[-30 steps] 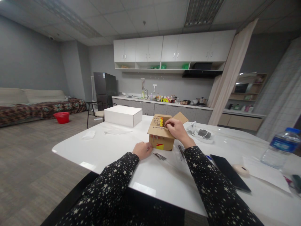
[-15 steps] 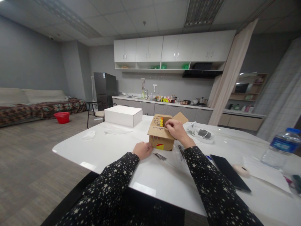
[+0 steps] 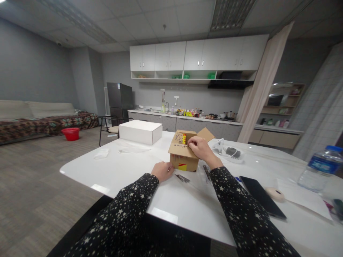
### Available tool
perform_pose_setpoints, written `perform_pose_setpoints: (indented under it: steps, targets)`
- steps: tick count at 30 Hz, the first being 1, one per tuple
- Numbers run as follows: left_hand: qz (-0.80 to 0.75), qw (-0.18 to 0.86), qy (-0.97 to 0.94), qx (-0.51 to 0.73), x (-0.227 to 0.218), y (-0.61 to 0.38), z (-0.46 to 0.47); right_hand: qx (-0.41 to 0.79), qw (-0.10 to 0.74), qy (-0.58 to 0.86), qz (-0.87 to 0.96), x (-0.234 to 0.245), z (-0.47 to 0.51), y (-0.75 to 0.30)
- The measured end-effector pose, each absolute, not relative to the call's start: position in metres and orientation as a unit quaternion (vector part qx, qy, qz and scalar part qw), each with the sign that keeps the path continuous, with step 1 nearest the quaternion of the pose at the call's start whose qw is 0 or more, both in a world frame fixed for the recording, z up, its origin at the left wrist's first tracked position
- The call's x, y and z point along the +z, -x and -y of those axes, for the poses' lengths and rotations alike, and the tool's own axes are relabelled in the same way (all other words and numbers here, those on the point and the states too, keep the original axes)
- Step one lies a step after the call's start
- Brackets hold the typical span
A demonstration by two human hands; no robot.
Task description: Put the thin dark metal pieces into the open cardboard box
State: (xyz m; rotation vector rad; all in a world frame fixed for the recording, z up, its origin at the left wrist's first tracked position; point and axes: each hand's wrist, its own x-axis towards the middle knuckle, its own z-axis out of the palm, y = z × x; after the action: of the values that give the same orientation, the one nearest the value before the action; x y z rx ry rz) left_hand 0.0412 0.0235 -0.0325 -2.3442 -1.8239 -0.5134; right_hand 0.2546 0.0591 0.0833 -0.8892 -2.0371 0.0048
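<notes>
A small brown cardboard box [image 3: 180,157] with red and yellow marks stands on the white table [image 3: 128,171], one flap raised at its far side. My right hand [image 3: 200,148] rests on the box top, fingers pinched together on something small I cannot make out. My left hand [image 3: 162,170] lies curled on the table against the box's near left corner. A few thin dark metal pieces [image 3: 182,177] lie on the table just right of my left hand.
A white closed box [image 3: 140,131] sits at the far left of the table. A black phone [image 3: 261,195], a pale round object [image 3: 273,193], papers and a water bottle [image 3: 318,168] lie to the right. White cables [image 3: 227,150] sit behind the box. A chair [image 3: 108,126] stands beyond.
</notes>
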Motion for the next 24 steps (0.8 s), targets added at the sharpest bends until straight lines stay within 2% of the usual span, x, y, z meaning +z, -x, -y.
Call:
perform_pose_setpoints:
  steps: [9,15,18,24]
  targets:
    - [0.606,0.063,0.774,-0.171,-0.029,-0.039,-0.021,0.05,0.522,0.344,0.779,0.097,-0.041,-0.253]
    - [0.604,0.06,0.775,-0.173,-0.031,-0.038,-0.023,-0.023,0.553,0.254,0.793,0.107,-0.006,-0.243]
    - [0.603,0.056,0.777,-0.174,-0.03,-0.04,-0.023,-0.056,0.511,0.188,0.837,0.094,0.012,-0.24]
    - [0.598,0.052,0.779,-0.178,-0.027,-0.041,-0.018,-0.13,0.321,0.155,0.925,0.048,0.027,-0.241]
